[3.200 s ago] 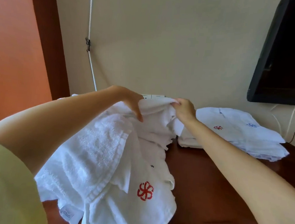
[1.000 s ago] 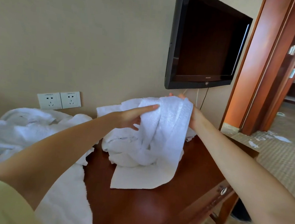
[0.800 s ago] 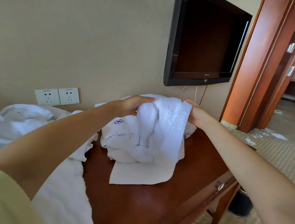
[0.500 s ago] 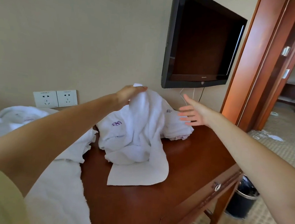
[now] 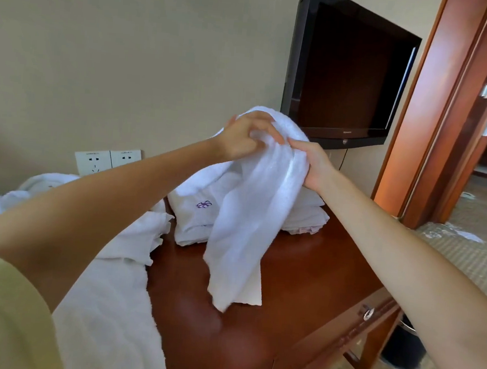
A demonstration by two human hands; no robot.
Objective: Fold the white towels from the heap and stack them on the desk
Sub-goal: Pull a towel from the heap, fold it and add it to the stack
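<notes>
Hands meet at the top of one white towel (image 5: pixel 251 214), with both forearms extended forward over the desk (image 5: pixel 302 279). The left hand (image 5: pixel 241 137) is palm down, fingers curled, pinching the bunched upper fold. The right hand (image 5: pixel 315 166) is just beside it, thumb on top, with its fingers wrapped round the towel's right edge and hidden behind the cloth. The towel hangs from this two-handed grip in a long drape in front of the folded stack (image 5: pixel 193 218), which sits at the rear of the desk and bears a purple emblem (image 5: pixel 203 204). The towel's lower end reaches down to the desk top; contact cannot be determined. The unfolded heap (image 5: pixel 111 290) lies at the left. Half a second earlier, the right hand was open, fingers spread, clear of the cloth; it now grips it. The towel's lower part, then spread flat on the desk, is now drawn up and hangs narrower.
</notes>
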